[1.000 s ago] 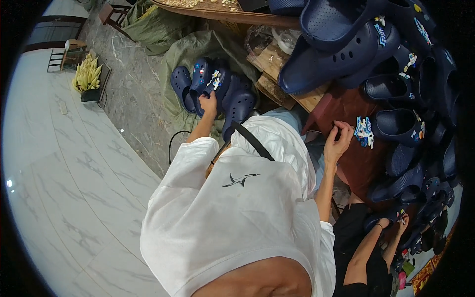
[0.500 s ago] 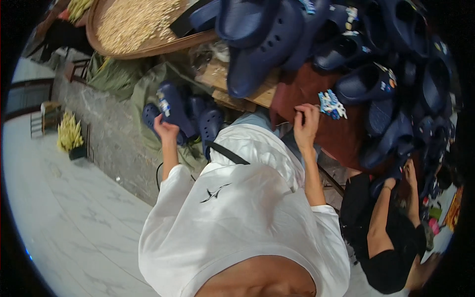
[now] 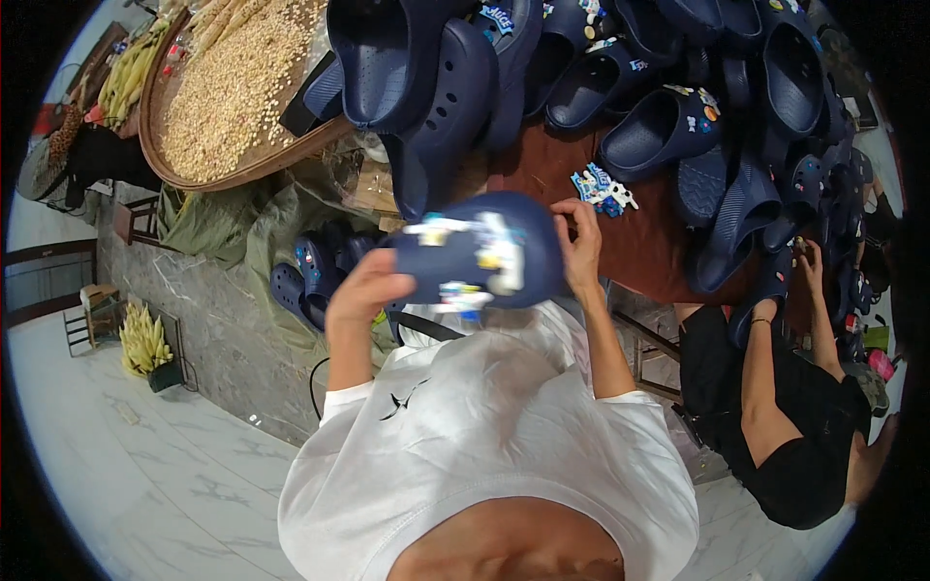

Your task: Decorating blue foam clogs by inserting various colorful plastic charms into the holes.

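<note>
The left hand pinches one end of a blue clog, in the air near the bench. The right hand, fingers bent, is by the other end; its grip one cannot tell. Supported one-sidedly, the clog could twist and fall.

Held clog blurred — charms smeared — tray cut off above.

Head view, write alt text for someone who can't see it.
A person's left hand holds a navy clog decorated with charms, the right hand close beside it. Many more clogs crowd a dark red table, near a tray of pale kernels.
</note>
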A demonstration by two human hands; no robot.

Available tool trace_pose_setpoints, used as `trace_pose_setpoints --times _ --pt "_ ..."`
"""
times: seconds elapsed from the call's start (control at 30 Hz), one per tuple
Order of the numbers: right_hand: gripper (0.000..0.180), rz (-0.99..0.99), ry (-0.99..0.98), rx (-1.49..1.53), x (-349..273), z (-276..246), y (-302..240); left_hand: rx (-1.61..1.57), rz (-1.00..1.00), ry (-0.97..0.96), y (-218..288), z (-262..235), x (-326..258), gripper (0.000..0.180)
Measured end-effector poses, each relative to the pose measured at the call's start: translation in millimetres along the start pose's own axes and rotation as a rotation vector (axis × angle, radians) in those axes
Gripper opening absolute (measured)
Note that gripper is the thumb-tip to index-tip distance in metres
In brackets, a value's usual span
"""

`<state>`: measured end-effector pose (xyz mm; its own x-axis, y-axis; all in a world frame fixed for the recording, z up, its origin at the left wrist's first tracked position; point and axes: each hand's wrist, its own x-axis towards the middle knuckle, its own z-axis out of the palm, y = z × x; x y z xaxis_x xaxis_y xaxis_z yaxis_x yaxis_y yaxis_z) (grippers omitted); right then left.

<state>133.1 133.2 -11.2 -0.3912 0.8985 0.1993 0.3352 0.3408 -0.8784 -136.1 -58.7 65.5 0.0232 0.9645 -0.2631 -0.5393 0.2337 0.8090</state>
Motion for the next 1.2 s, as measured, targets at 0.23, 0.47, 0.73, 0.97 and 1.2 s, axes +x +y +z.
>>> trace_pose_setpoints --times 0.23,0.47,0.73,0.97,1.2 --pt "0.031 0.062 0.116 -0.059 0.9 -27.4 18.5 -0.309 -0.18 0.171 -53.5 93.9 90.1 0.035" --pt "0.02 0.048 0.161 -0.115 9.9 -28.1 -0.4 -0.534 -0.107 0.289 -96.4 113.1 120.8 0.016" --pt "0.052 0.146 0.14 -0.165 17.7 -9.3 -0.7 0.253 -0.004 0.013 -106.0 104.2 113.6 0.036" --pt "0.051 0.248 0.105 -0.15 20.9 -8.5 12.7 0.971 0.278 0.376 -41.6 101.2 118.1 0.026" --pt "0.033 0.28 0.086 0.002 29.9 -6.6 6.9 1.114 0.213 0.489 -68.0 69.7 160.8 0.054"
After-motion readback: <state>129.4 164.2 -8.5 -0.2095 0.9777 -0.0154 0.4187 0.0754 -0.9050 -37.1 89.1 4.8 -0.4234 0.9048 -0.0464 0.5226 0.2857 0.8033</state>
